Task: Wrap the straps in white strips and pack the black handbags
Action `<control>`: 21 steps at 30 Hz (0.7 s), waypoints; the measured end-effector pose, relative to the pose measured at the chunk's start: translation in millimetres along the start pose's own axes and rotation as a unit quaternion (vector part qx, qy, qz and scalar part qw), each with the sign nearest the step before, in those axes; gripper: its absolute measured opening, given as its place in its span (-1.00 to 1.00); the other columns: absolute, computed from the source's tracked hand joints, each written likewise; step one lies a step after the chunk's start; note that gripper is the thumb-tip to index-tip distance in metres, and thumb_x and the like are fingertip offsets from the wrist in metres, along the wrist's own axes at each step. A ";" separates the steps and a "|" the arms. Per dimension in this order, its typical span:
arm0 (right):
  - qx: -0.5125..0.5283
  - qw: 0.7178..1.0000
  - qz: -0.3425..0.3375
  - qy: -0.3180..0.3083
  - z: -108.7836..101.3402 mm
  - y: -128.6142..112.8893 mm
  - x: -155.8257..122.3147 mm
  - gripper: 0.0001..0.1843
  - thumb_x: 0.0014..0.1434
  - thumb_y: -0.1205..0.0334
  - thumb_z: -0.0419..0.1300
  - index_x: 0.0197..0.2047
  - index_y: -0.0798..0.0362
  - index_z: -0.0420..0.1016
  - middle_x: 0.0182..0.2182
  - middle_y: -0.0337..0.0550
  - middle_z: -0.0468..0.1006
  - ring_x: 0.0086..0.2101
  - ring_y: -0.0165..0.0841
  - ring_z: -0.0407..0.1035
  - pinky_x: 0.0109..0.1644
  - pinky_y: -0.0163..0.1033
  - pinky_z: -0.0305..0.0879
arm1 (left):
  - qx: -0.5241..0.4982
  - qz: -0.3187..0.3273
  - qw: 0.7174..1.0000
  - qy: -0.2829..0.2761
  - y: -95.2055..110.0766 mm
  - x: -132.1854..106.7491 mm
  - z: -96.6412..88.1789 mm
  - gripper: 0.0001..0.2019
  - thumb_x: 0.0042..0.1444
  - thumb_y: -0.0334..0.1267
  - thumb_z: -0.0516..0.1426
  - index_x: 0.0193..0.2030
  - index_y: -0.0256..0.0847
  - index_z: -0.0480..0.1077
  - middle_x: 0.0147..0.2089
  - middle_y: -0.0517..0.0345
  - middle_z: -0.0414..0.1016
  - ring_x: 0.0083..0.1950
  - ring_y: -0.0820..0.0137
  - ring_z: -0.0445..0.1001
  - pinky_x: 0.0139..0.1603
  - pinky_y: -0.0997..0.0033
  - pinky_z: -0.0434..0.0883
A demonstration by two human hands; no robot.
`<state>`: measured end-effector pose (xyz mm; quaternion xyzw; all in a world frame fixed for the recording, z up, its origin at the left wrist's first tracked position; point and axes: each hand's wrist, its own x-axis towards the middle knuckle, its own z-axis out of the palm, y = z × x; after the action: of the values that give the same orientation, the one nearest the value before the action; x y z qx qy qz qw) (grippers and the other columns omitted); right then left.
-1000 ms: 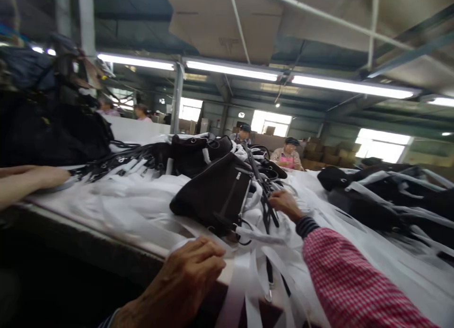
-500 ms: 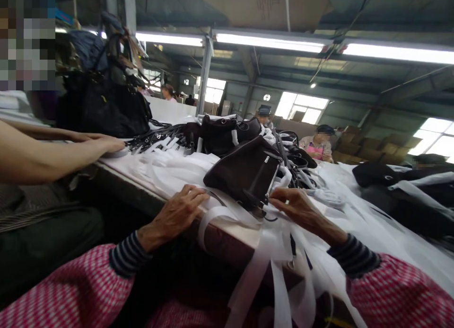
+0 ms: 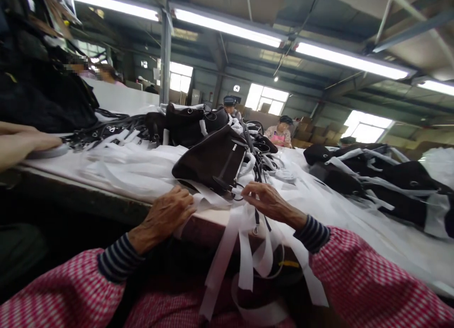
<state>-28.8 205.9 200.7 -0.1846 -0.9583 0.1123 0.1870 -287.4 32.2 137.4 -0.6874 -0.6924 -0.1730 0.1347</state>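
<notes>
A dark brown handbag lies on the white-covered table right in front of me, with black straps and metal rings trailing off it. My left hand rests at the table's near edge with its fingers curled onto a white paper strip. My right hand is at the bag's near corner, its fingers pinched on a strap or strip that I cannot make out. Several white strips hang over the edge between my arms.
More dark bags and black straps are piled behind, and another heap of bags lies at the right. Another person's hand rests on the table at the left. Two people sit across the table.
The view has swung left and back again. My right hand has come back from the straps to the bag's near corner. My left hand stays at the table edge on the white strip.
</notes>
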 end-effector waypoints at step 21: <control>-0.222 0.975 -0.006 -0.026 27.5 27.1 96.0 -0.57 0.22 0.09 0.26 0.14 -0.02 0.48 0.02 -0.08 0.48 -0.08 -0.20 0.46 -0.21 -0.24 0.20 | -0.196 0.046 0.979 -0.024 20.8 92.1 -42.2 -0.80 0.20 -0.23 0.16 -0.39 -0.20 0.56 -0.25 0.16 0.57 -0.18 0.33 0.48 -0.10 0.36 0.33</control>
<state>-114.1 264.5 198.6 -0.2125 -0.9650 -0.0997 0.1172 -270.5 97.5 215.8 -0.7358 -0.6154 -0.2823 -0.0116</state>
